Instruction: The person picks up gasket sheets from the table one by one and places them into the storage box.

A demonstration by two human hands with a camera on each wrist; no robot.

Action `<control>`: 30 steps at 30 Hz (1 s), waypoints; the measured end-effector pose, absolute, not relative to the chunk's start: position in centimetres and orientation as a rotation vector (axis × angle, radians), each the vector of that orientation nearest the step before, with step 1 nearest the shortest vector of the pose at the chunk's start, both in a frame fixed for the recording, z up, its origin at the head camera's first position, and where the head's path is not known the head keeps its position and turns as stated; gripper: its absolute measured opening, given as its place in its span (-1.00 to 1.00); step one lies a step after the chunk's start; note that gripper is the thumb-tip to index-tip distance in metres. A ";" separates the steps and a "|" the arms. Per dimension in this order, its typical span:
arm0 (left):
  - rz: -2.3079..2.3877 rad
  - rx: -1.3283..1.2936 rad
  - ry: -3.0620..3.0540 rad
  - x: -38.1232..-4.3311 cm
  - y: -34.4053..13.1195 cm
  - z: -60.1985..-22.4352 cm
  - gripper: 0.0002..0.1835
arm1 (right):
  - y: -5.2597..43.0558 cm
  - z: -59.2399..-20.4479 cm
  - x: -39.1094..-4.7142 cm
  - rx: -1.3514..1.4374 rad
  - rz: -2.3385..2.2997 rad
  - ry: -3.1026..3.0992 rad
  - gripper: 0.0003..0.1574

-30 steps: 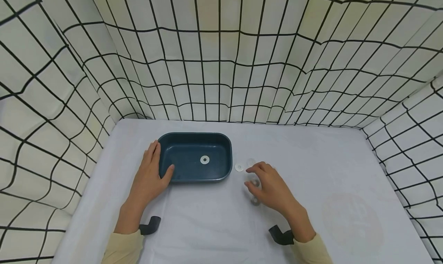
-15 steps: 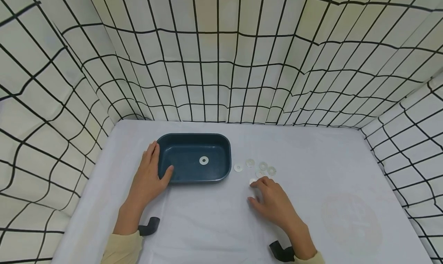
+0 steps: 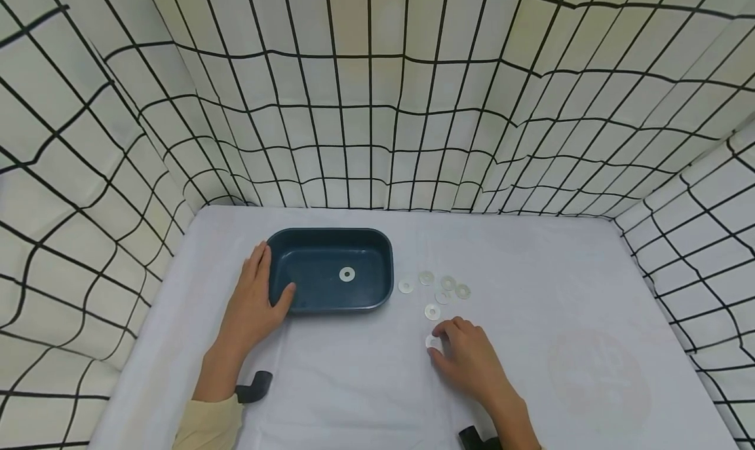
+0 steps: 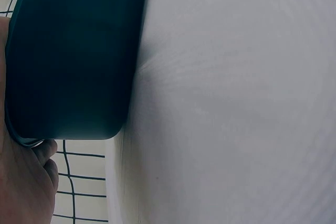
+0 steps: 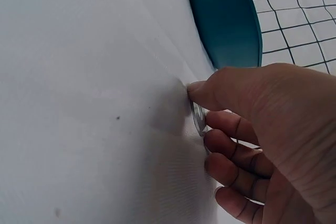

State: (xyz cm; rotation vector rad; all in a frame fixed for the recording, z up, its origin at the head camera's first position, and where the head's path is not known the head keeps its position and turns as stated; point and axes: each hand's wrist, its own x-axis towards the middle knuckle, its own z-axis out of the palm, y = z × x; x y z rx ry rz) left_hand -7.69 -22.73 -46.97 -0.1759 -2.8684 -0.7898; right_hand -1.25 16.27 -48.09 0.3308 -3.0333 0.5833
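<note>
A dark blue, round-cornered tray (image 3: 318,294) sits on the white cloth, with one flat washer (image 3: 347,274) inside it. My left hand (image 3: 255,304) holds the tray at its left near corner, fingers along the left side and thumb over the near rim. In the left wrist view, the tray's outer wall (image 4: 73,66) fills the upper left. Right of the tray, my right hand (image 3: 472,360) pinches another washer (image 5: 198,116) at the table surface, thumb on one edge and index finger on the other. Several more washers (image 3: 432,312) lie flat just beyond that hand.
White cloth covers the table (image 3: 590,293). Behind it and along both sides rise white walls with a black grid net (image 3: 377,129). Black curved pieces (image 3: 255,387) stick out from both wrists.
My right hand has moved toward me along the washers to the nearest one, uncovering the others, and its thumb and index finger have closed on it. The left hand stays on the tray.
</note>
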 end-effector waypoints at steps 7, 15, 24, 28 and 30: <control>-0.780 -0.196 -2.845 -7.5 -22.9 -47.2 -0.05 | 16.0 -47.7 -1.0 0.321 0.524 -3.047 -0.72; -0.775 -0.207 -2.836 -7.6 -22.8 -47.0 -0.06 | 15.6 -46.9 -1.1 0.424 0.357 -2.967 -0.74; -0.755 -0.233 -2.827 -7.6 -22.8 -47.3 -0.06 | 15.6 -47.2 -1.1 0.563 0.164 -2.860 -0.71; -0.756 -0.230 -2.835 -7.6 -22.8 -47.3 -0.06 | 15.1 -47.0 -1.4 0.610 0.046 -2.828 -0.72; -0.757 -0.225 -2.836 -7.6 -22.8 -47.3 -0.06 | 14.8 -46.8 -1.6 0.625 -0.001 -2.817 -0.72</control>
